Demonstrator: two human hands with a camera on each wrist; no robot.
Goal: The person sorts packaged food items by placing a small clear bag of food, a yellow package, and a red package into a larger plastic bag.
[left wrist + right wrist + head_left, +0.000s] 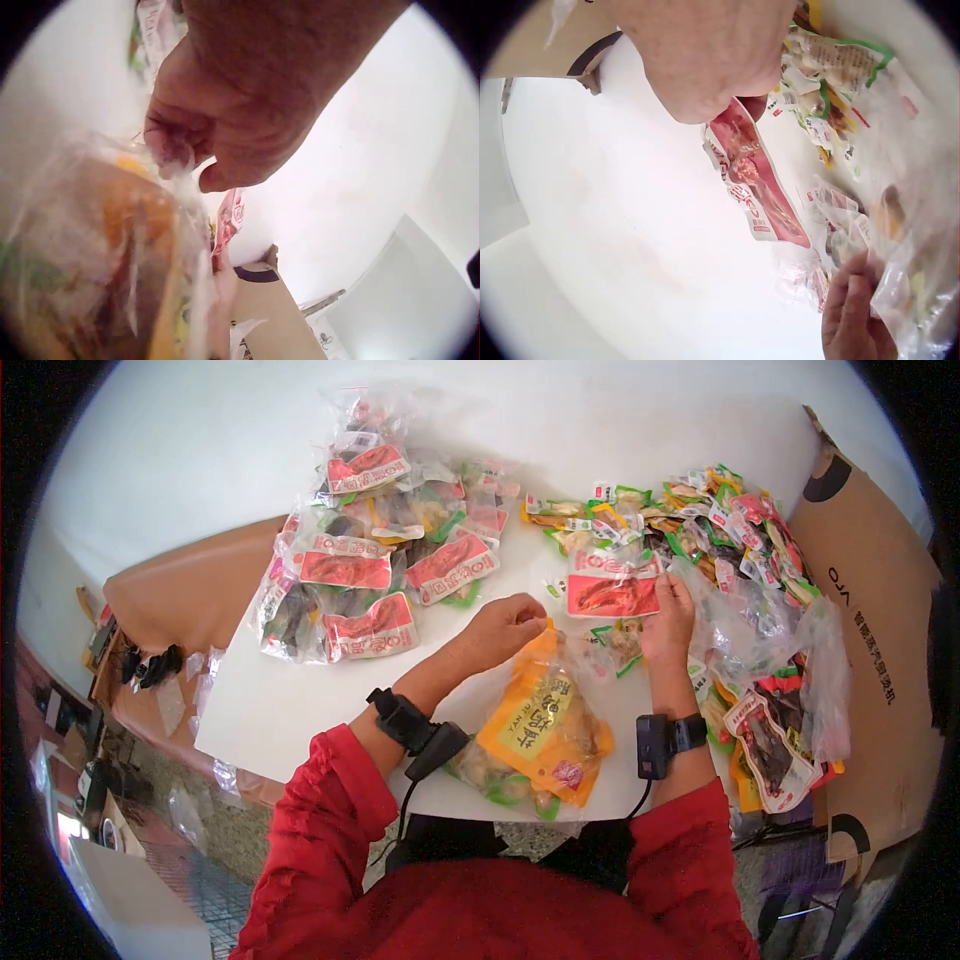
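Note:
My left hand [500,632] pinches the top edge of a clear plastic bag [71,180] between thumb and fingers. Inside the bag, which rests near the table's front edge, are a yellow-orange food packet [540,715] and green-edged packets [510,788]. To its right, my right hand [668,622] grips a red-and-white food packet [603,586] by one end. The right wrist view shows this packet [754,176] sticking out below the hand, with the left hand [851,315] at the bag's mouth.
Filled clear bags [345,567] stand at the back left of the white table [300,705]. A pile of small packets [720,520] covers the right side. Beside it lie loose plastic bags [745,635] and a dark packet [770,750]. A cardboard box [870,690] stands along the right edge.

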